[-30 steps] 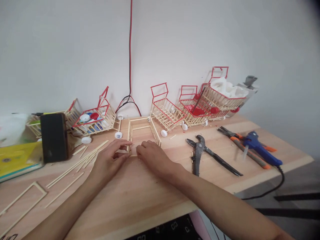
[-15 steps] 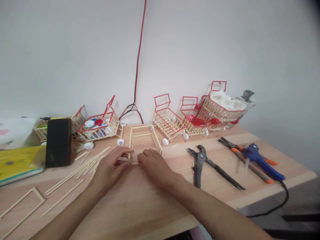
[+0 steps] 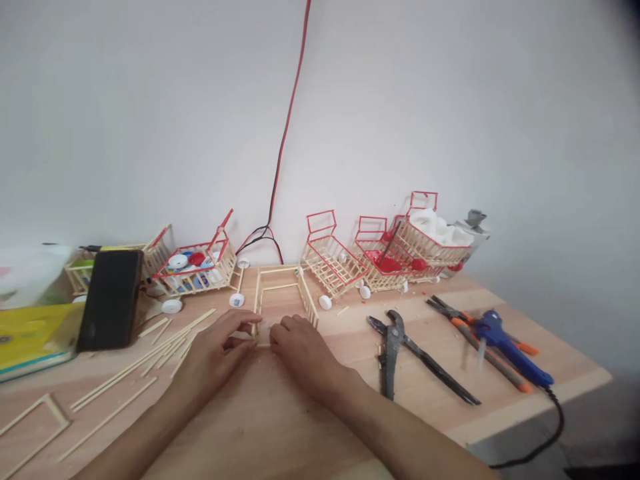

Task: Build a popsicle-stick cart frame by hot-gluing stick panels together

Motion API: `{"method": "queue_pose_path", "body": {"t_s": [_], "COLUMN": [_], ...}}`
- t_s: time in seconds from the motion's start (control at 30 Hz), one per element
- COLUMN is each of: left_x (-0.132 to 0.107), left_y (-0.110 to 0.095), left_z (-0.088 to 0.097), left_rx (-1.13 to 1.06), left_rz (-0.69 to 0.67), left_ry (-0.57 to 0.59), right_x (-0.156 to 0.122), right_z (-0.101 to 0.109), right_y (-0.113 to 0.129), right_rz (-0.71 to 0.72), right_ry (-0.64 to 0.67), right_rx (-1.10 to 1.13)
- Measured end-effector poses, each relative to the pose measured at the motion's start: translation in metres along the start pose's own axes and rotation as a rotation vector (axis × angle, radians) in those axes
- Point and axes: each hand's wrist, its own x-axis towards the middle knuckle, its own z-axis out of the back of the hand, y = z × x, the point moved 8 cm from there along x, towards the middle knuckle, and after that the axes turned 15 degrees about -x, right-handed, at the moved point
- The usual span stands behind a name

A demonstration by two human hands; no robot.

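Wooden table [image 3: 280,420]: left fingers [image 3: 242,319] pinching stick frame [image 3: 309,308] at corner; right fingers [image 3: 289,327] curled, hold unclear.

"What does the stick box [image 3: 307,300] look like?"

"Open-topped, made of pale, bare wooden sticks, with slats along its right wall and two bars across the far end."

"And how does it sit?"

"Upright on the tabletop [image 3: 270,420], just below the middle of the frame. A thin bar runs low at the near end, partly hidden."
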Motion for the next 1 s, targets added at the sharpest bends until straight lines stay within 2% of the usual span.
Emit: {"method": "queue_pose_path", "body": {"t_s": [1.0], "left_x": [0.0022], "left_y": [-0.0058], "left_z": [-0.0005], "left_rx": [0.017], "left_rz": [0.004], "left_ry": [0.002], "right_x": [-0.0019], "right_z": [0.0024], "right_y": [0.0007], "right_rz": [0.029], "right_ry": [0.000], "right_rx": [0.005]}}
